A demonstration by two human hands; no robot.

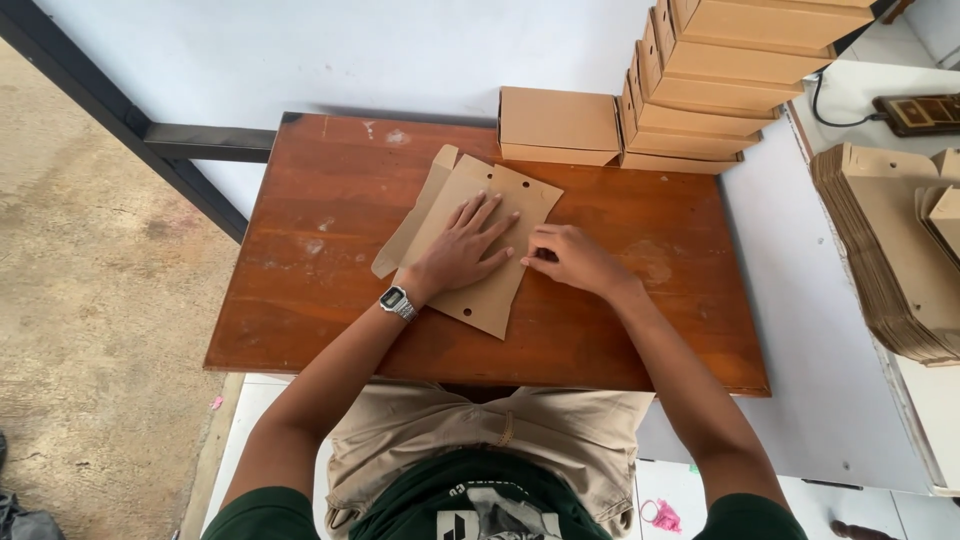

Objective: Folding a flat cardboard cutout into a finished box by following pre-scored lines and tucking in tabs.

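On the brown table (330, 300) lies a flat card (480, 245) with small holes. Left hand (462, 243) rests open and flat on it, fingers spread. Right hand (572, 258) pinches the card's right edge. Boxes (700, 85) stand behind.

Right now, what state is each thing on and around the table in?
Flat cardboard box blank: unfolded, lying flat on the wooden table.
Left hand: open, palm pressed on the blank.
Right hand: fingertips pinching the blank's right edge.
Folded box: assembled, closed.
Stack of folded boxes: closed, leaning.
Pile of flat blanks: unfolded, stacked.
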